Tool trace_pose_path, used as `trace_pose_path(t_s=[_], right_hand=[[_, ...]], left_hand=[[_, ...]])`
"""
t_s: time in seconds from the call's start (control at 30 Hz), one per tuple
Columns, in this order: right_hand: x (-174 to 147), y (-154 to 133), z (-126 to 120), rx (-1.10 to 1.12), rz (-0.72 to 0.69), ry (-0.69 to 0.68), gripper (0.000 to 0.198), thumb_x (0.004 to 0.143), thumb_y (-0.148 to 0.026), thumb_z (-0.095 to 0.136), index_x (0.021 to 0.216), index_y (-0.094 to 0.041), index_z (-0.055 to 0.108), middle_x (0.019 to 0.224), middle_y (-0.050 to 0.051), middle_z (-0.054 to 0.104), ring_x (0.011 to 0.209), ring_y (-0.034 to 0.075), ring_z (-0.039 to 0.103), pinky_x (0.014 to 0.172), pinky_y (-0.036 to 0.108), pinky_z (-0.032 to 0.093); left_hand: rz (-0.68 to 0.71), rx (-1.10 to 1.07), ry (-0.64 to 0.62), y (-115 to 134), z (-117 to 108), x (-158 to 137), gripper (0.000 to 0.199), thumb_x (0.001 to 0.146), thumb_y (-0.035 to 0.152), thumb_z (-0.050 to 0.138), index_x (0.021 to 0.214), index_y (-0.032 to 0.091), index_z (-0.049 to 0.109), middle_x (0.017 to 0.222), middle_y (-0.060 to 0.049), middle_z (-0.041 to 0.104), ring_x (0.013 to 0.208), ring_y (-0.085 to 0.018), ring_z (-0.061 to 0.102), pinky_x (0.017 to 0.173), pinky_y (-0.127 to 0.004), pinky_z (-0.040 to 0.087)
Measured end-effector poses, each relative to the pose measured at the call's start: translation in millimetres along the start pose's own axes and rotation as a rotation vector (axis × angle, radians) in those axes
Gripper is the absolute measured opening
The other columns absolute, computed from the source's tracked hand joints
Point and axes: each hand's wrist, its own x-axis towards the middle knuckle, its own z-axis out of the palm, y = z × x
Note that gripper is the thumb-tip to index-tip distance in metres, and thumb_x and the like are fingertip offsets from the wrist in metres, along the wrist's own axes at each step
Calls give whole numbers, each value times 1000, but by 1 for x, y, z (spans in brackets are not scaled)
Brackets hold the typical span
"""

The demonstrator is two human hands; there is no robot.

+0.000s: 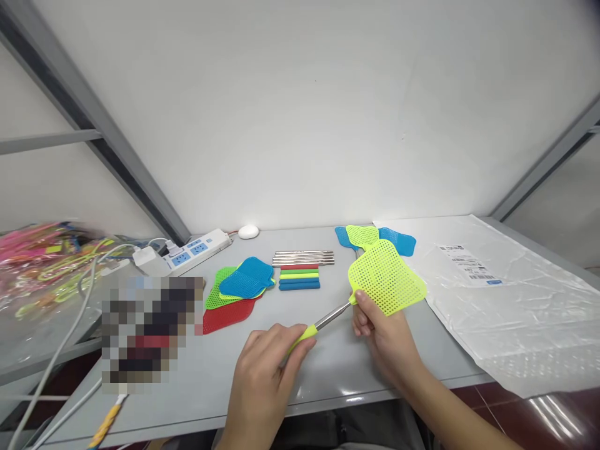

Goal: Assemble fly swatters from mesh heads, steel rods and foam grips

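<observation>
A fly swatter with a yellow-green mesh head, a short metal rod and a matching grip sleeve slants across my hands. My left hand is closed round the sleeve end. Beside the neck of the head, my right hand pinches with its thumb on the mesh base. Between the hands the metal rod shows bare. Left of centre lie loose mesh heads: a blue one on top, a green one and a red one. Several metal rods and coloured sleeves lie in rows behind.
More swatters with blue and yellow-green heads lie at the back. A white plastic mailer bag covers the right side. At left are a power strip, cables, a pixelated object and bagged colourful items. A white mouse-like object sits behind.
</observation>
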Motion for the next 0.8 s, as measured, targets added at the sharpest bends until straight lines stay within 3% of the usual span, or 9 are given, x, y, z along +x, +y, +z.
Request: trace_pose_path(t_s=[0.07,0.2,0.33,0.5,0.63,0.8], right_hand=[[2,-2,0,44,18,-27,25,84,-39,69,80,-18,56,55,-8,37,47,6,32,46,22,33],[4,-7,-1,108,48,-115,24,85,-38,68,82,-17,60,53,-9,31,47,5,26,45,21,29],[4,-10,-3,131,36,-150,22,86,-37,68,83,-16,61,53,-10,30,47,5,24,45,20,28],[6,-12,-4,165,11,-183,20,85,-34,69,83,-17,61,53,-10,30,46,5,23,44,20,27],[9,-15,-3,155,-6,-158,22,86,-37,67,81,-17,60,52,-10,27,46,5,22,44,20,26],[10,-12,0,-33,-49,-124,27,87,-44,64,90,-17,61,56,-8,39,48,6,36,48,22,33]], left_hand=[[-57,-63,-16,3,2,-1,14,90,31,57,94,26,69,74,2,66,63,-13,54,62,-22,41],[-338,-281,-89,12,4,0,27,91,43,53,84,21,68,72,1,64,63,-13,53,59,-21,41],[-539,-464,-200,14,3,3,37,87,53,55,81,18,66,59,3,47,54,-10,38,48,-20,31],[-685,-697,-339,10,8,5,44,87,59,52,81,17,62,56,7,27,49,-7,20,42,-20,19],[-713,-784,-373,13,17,9,45,87,61,50,86,17,61,57,7,26,49,-8,19,42,-20,20],[-489,-640,-310,24,26,22,35,88,54,54,96,21,57,66,5,42,59,-11,38,53,-20,33]])
